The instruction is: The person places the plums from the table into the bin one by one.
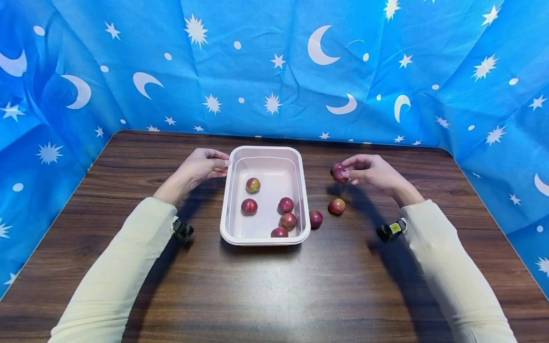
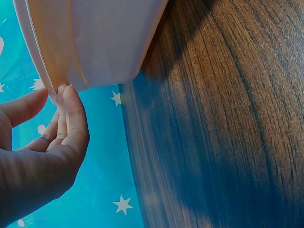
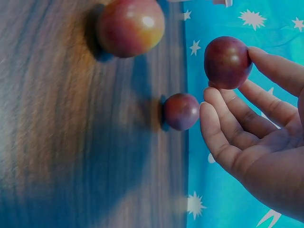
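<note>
My left hand (image 1: 201,166) pinches the left rim of a white plastic tray (image 1: 264,241), thumb on one side and fingertips on the other in the left wrist view. Between the thumb and fingertips of my right hand (image 1: 372,172) is a dark red plum (image 3: 228,62), held up off the table. Just behind it another plum (image 3: 181,111) lies on the wood. Closer in, a red-yellow plum (image 1: 337,206) sits below the right hand. Inside the tray are several plums, among them a yellowish one (image 1: 253,185) and a bright red one (image 1: 249,206).
One more plum (image 1: 315,219) lies right against the tray's right side. The dark wooden table (image 1: 274,295) ends at the back against a blue cloth (image 1: 274,71) with white moons and stars, which also hangs along both sides.
</note>
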Demonstrator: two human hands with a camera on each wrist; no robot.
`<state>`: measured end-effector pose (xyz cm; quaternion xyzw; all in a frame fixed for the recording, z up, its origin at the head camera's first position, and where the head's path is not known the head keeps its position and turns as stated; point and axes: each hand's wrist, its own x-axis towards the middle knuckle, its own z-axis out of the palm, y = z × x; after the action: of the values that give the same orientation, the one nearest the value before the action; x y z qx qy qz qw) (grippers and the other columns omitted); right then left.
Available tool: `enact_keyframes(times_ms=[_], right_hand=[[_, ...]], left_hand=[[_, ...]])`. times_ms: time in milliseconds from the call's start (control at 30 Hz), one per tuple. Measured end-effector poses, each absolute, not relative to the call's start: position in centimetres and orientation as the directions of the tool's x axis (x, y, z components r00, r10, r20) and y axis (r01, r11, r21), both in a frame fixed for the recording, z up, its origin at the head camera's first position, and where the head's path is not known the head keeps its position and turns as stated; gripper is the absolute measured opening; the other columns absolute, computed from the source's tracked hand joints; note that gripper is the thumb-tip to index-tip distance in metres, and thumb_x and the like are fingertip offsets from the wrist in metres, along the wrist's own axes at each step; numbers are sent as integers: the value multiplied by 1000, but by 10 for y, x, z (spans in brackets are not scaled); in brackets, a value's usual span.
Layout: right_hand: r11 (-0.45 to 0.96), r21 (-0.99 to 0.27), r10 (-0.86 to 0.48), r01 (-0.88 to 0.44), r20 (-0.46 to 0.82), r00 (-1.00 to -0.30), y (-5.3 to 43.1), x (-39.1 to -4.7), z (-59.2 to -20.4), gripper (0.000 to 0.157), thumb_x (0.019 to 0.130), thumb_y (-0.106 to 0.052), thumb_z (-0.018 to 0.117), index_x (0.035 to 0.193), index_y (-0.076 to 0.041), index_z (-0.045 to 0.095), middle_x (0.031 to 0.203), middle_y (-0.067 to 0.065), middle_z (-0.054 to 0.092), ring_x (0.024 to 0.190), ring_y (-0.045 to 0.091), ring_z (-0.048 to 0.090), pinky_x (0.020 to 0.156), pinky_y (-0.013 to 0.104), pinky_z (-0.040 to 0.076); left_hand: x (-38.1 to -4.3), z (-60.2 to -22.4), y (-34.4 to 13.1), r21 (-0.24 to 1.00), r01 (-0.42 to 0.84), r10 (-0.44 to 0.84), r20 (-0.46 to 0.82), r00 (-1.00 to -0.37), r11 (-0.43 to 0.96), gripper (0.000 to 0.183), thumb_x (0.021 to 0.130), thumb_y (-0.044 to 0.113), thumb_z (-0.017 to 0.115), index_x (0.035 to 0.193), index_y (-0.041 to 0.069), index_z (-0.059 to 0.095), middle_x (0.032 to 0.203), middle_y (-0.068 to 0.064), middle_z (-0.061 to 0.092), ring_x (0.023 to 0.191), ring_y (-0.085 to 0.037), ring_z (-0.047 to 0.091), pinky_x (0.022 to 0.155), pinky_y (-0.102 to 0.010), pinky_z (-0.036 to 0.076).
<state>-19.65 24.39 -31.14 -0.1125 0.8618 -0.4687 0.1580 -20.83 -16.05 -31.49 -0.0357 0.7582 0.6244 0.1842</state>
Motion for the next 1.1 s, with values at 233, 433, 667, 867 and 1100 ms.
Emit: enact_keyframes(times_ms=[233, 433, 667, 867, 1100], right_hand=[[518, -853, -372, -64, -158, -915, 235, -201, -306, 38, 89, -16, 61, 119, 4, 52, 105, 17, 58, 89, 24, 59, 79, 41, 53], [553, -831, -339, -53, -167, -926, 225, -204, -298, 36, 88, -20, 63, 118, -1, 55, 102, 13, 60, 88, 26, 58, 78, 39, 53], [571, -817, -349, -76, -158, -924, 215, -207, -292, 34, 88, -21, 62, 117, -3, 56, 101, 13, 60, 87, 26, 59, 78, 39, 53], [576, -810, -382, -111, -147, -912, 207, -209, -286, 37, 87, -24, 64, 117, -4, 55, 101, 12, 61, 87, 31, 58, 74, 34, 52], [550, -825, -409, -130, -131, -903, 195, -210, -280, 36, 87, -21, 64, 117, -3, 56, 97, 12, 62, 74, 22, 59, 63, 28, 53]], left_hand=[[-208, -314, -161, 932, -286, 172, -326, -929, 223, 34, 92, 1, 51, 122, -12, 43, 97, -13, 53, 70, -7, 59, 87, -31, 50], [-208, -314, -161, 932, -286, 172, -326, -930, 222, 33, 92, 1, 51, 122, -12, 43, 95, -12, 53, 70, -7, 59, 86, -30, 51], [-209, -315, -161, 934, -288, 174, -326, -929, 211, 33, 92, 0, 50, 122, -13, 43, 87, -7, 55, 69, -7, 59, 85, -30, 51], [-209, -315, -160, 934, -285, 170, -323, -931, 217, 33, 92, 0, 50, 122, -13, 43, 92, -10, 54, 69, -7, 59, 86, -31, 51], [-209, -315, -160, 935, -279, 172, -319, -932, 220, 32, 92, 0, 49, 121, -13, 43, 89, -8, 55, 69, -6, 59, 89, -34, 49]])
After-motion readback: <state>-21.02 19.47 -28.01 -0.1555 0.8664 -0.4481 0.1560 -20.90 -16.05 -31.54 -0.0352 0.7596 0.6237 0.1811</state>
